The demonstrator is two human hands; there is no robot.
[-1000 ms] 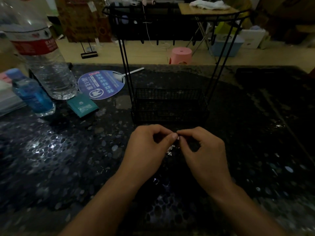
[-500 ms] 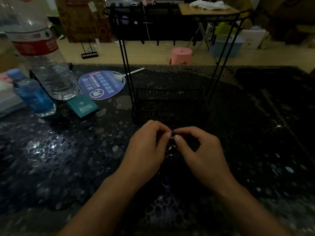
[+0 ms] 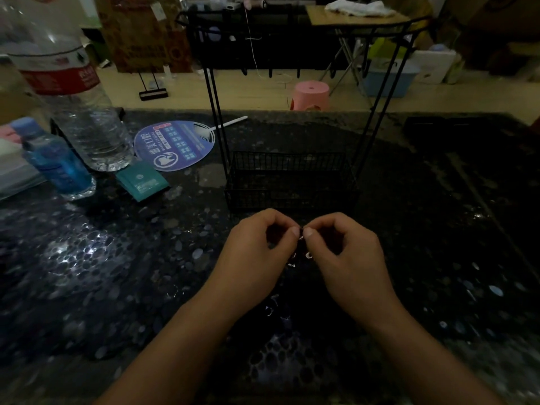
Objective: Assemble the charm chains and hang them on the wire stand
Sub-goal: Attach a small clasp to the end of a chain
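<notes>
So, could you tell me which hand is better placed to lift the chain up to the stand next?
Neither clearly: left hand and right hand both pinch the charm chain, centred before the wire stand.

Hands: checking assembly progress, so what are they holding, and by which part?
Both the left hand and right hand pinch a small charm chain between their fingertips; which part cannot be told.

Black wire stand point(image 3: 292, 182) on dark pebble-patterned table point(image 3: 117, 258); blue fan point(image 3: 175, 146), teal packet point(image 3: 142, 180), pink stool point(image 3: 311, 95)
</notes>
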